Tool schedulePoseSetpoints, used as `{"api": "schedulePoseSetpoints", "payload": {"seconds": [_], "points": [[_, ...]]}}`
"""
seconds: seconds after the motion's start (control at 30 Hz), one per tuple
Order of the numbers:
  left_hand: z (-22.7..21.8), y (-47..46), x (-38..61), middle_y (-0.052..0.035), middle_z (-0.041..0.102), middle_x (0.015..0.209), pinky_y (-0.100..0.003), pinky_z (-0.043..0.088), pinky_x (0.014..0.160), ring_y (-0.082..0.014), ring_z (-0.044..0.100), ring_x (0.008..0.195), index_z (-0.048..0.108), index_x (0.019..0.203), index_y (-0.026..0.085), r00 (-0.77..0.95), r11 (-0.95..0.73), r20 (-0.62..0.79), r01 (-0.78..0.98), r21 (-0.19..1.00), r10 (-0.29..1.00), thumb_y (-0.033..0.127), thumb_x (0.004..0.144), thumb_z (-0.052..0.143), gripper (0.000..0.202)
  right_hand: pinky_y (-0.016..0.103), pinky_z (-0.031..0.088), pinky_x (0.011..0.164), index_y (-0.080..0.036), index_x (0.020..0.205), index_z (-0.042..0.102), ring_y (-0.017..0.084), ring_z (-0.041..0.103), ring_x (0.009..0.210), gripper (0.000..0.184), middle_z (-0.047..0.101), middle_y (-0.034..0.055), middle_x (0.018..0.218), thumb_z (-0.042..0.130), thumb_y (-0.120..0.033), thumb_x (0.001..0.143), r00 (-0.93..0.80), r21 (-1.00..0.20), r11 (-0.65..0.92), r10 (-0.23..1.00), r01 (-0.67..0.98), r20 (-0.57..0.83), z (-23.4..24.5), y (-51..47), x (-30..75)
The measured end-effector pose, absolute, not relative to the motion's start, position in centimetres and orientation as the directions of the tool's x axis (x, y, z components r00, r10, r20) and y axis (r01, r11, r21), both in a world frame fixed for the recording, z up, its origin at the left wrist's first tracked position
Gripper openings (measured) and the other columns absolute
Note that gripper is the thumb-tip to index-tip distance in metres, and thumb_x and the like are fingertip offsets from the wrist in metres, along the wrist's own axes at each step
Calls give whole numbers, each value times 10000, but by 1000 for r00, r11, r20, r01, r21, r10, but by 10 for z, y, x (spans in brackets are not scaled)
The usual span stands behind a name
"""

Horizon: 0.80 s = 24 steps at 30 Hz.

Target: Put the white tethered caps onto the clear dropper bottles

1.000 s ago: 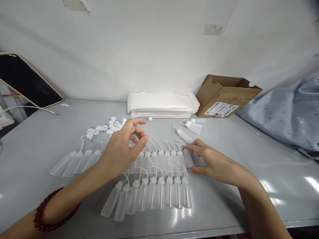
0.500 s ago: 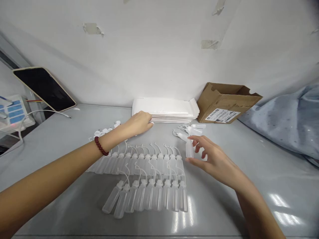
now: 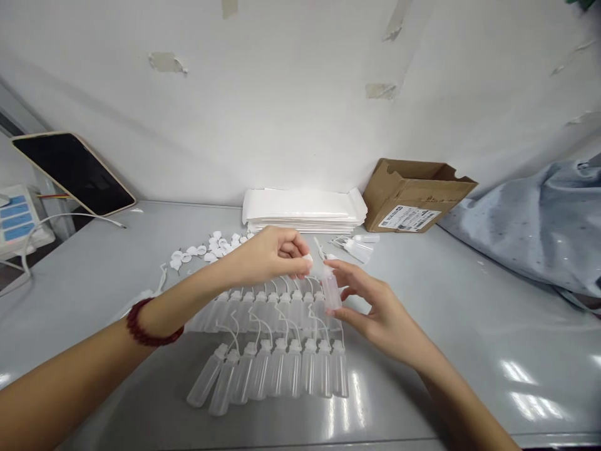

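My right hand [image 3: 364, 297] has a small translucent plastic bottle [image 3: 331, 289] upright between thumb and fingers, its thin white strap sticking up from the neck. Just left of that neck, my left hand [image 3: 284, 255] pinches a small white cap [image 3: 308, 260], partly covered by the fingers. Below both hands, similar bottles with curly straps lie in two rows: a front row [image 3: 279, 373] and a back row [image 3: 260, 310] partly hidden by my left arm. Beyond my left wrist are several loose white caps [image 3: 213, 247], some with thin dark needle tips.
A few more bottles [image 3: 360, 247] lie beyond my right hand. White padded envelopes [image 3: 303, 207] are stacked against the wall, beside an open cardboard box [image 3: 417, 197]. A phone [image 3: 72, 169] leans at the left near a white cable [image 3: 70, 215]. Grey-blue fabric [image 3: 530, 225] bulges at the right.
My left hand has come back from near the envelopes with a white cap between its fingers. The right hand has brought the bottle leftward to meet it. The view has shifted slightly.
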<state>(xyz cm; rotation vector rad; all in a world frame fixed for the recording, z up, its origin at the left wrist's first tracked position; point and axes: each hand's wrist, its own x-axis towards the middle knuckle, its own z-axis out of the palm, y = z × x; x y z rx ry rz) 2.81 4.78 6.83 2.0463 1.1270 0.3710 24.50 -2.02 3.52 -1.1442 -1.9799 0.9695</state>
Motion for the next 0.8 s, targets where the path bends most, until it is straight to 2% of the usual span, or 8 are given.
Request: {"api": "schedulePoseSetpoints", "payload": {"seconds": [0.03, 0.13, 0.37, 0.6, 0.67, 0.8], "points": [[71, 39, 27, -8, 690, 771, -261, 532, 659, -146, 659, 710, 614, 904, 192, 594, -222, -120, 469, 855, 795, 389, 864, 573, 206, 377, 544, 793, -287, 1337, 453, 192, 618, 935, 575, 643, 53, 1161, 628, -130, 813, -434, -859, 336, 888, 386, 152, 35, -21, 243], [72, 22, 24, 6, 654, 724, -258, 509, 650, -128, 618, 670, 645, 864, 193, 586, -12, -165, 286, 958, 793, 403, 828, 627, 214, 379, 536, 814, -279, 1358, 447, 196, 610, 980, 610, 634, 62, 1202, 636, -107, 804, -477, -893, 310, 870, 325, 129, 33, -23, 239], [60, 15, 20, 15, 616, 646, -271, 472, 625, -131, 586, 623, 692, 875, 205, 459, 75, -212, 299, 951, 863, 408, 833, 616, 221, 394, 542, 806, -303, 1381, 444, 209, 600, 980, 613, 640, 56, 1207, 628, -144, 819, -512, -905, 290, 854, 310, 98, 35, -29, 235], [57, 16, 20, 7, 597, 651, -307, 516, 681, -134, 579, 609, 700, 879, 179, 525, 142, -250, 238, 961, 814, 367, 850, 586, 222, 359, 522, 810, -371, 1452, 293, 175, 595, 933, 658, 597, 29, 1279, 530, -132, 887, -593, -866, 371, 797, 336, 111, 36, -29, 235], [54, 17, 18, 8, 589, 646, -295, 512, 660, -125, 565, 591, 698, 863, 170, 549, 203, -282, 201, 958, 787, 359, 855, 589, 219, 369, 511, 836, -371, 1467, 251, 174, 599, 946, 633, 617, 32, 1230, 483, -148, 922, -626, -859, 390, 772, 332, 108, 37, -29, 236], [50, 20, 13, 10, 577, 643, -243, 494, 600, -102, 538, 578, 699, 854, 158, 617, 309, -309, 111, 944, 724, 352, 867, 598, 220, 392, 497, 875, -374, 1461, 264, 190, 604, 1011, 564, 637, 35, 1168, 431, -183, 958, -642, -848, 414, 757, 331, 119, 39, -29, 237]]}}
